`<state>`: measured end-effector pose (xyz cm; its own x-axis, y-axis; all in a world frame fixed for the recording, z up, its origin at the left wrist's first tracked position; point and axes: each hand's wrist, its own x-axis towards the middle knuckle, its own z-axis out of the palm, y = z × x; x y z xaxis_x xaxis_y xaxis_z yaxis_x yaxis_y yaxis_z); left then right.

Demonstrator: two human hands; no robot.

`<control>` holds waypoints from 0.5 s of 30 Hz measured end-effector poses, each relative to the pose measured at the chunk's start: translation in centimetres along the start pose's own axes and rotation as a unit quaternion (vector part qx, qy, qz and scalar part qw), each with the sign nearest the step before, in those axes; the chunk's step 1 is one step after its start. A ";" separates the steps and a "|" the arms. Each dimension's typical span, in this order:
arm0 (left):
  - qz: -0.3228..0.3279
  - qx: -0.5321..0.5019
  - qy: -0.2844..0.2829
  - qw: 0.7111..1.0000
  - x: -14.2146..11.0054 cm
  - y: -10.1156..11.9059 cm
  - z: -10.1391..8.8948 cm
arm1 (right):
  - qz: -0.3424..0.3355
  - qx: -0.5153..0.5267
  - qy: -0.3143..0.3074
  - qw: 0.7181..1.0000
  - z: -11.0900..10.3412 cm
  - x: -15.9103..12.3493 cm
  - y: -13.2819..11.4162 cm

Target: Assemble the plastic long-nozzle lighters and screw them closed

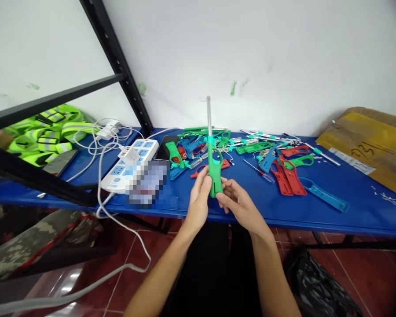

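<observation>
A green gas lighter [215,176] with a long metal tube stands upright between my hands, above the blue table's front part. My left hand [200,193] is closed on the lower left side of its handle, the thumb lying along it. Around the bottom end of the handle my right hand [238,200] is closed too, with thumb and fingers pinching it. Behind the lighter lies a pile of lighter parts, with green shells [174,154], metal tubes and wires. To the right are red handle shells [287,178], a blue shell [328,198] and a screwdriver [265,176].
A white power strip [130,165] with cables and a blurred phone-like object [148,182] lie left. A black shelf post [119,66] rises behind them, beside yellow reflective straps [46,136]. A taped cardboard box [369,145] stands right; a black plastic bag [320,281] is below.
</observation>
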<state>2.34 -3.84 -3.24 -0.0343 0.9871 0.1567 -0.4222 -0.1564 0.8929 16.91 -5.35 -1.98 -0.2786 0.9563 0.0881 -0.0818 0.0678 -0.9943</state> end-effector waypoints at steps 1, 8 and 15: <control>-0.013 0.004 -0.020 1.000 0.2 0.0 -0.1 | -0.008 0.012 0.006 1.000 -0.1 0.0 0.0; -0.040 0.026 -0.188 0.981 0.6 0.2 -0.7 | -0.030 0.064 0.009 0.997 -0.4 -0.1 -0.4; -0.002 0.043 -0.200 0.979 0.5 -0.2 -0.9 | -0.001 0.134 -0.003 0.991 -0.8 -0.7 -0.3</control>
<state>1.60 -3.30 -3.72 0.3324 0.8975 0.2897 -0.3425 -0.1713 0.9238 17.85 -5.83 -1.80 -0.2836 0.9545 0.0921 -0.3328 -0.0079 -0.9430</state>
